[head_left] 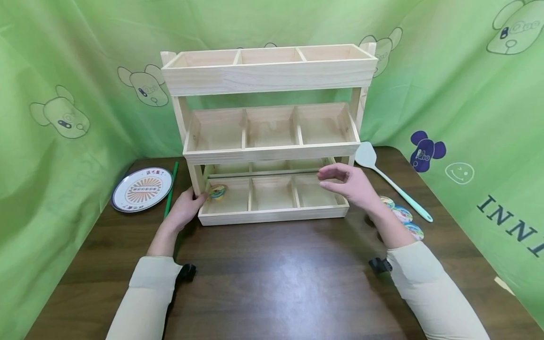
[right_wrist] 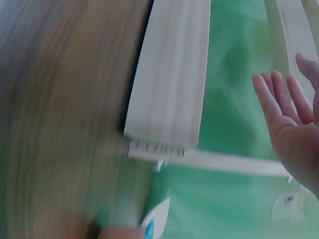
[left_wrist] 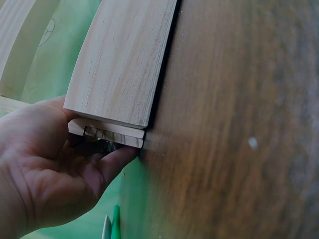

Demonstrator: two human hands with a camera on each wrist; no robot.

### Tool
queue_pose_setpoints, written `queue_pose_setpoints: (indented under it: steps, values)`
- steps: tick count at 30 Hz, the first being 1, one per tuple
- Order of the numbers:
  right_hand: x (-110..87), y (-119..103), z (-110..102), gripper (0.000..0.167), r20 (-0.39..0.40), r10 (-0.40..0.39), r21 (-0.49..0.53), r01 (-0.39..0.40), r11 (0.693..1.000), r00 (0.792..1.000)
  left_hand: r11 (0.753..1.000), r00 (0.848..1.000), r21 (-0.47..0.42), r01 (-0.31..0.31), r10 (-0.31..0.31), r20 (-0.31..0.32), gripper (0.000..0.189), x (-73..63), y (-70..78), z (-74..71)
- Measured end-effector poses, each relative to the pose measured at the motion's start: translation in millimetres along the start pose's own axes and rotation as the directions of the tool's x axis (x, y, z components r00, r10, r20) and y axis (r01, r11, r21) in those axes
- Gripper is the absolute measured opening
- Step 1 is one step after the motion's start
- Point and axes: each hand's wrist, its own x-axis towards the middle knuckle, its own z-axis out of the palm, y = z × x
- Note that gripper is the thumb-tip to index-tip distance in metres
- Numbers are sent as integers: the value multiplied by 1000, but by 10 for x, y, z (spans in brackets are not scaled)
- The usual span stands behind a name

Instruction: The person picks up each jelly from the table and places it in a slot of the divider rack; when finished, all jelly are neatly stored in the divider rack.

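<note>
A three-tier wooden rack, each tier split into three compartments, stands on the table. My left hand grips the rack's lower left side; in the left wrist view the fingers curl round the end of the bottom tier. A small yellow cup with a printed lid sits in the bottom left compartment, near the left thumb. My right hand hovers in front of the bottom right compartment, fingers loosely bent and holding nothing. In the right wrist view this hand is apart from the wood.
Several small cups with colourful lids stand at the right, partly behind the right forearm. Beyond them lies a pale turquoise spatula. On the left are a printed white plate and a green stick. Green curtains enclose the table.
</note>
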Motion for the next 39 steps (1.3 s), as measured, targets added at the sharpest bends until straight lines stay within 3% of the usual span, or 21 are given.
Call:
queue_pose_setpoints:
  steps: [13,22,31,35,39]
  values:
    - [-242,187,-523,39,-76,105,-80,-111,991,992,1000,1000,3,5,-5,5,63,2,15,-19]
    - [-423,398,-873,40,-125,203,-74,-213,974,971,1000,1000,8,9,-9,11,63,-6,34,-6]
    - [-599,570,-1109,42,-67,254,14,-253,967,965,1000,1000,2,2,-2,9,63,-5,34,-14]
    - [-657,668,-1209,43,-26,249,-36,-249,968,968,1000,1000,2,-4,4,9,63,1,14,-18]
    - [-706,718,-1291,48,-3,285,-89,-285,954,958,1000,1000,-6,-6,6,10,64,7,-9,-15]
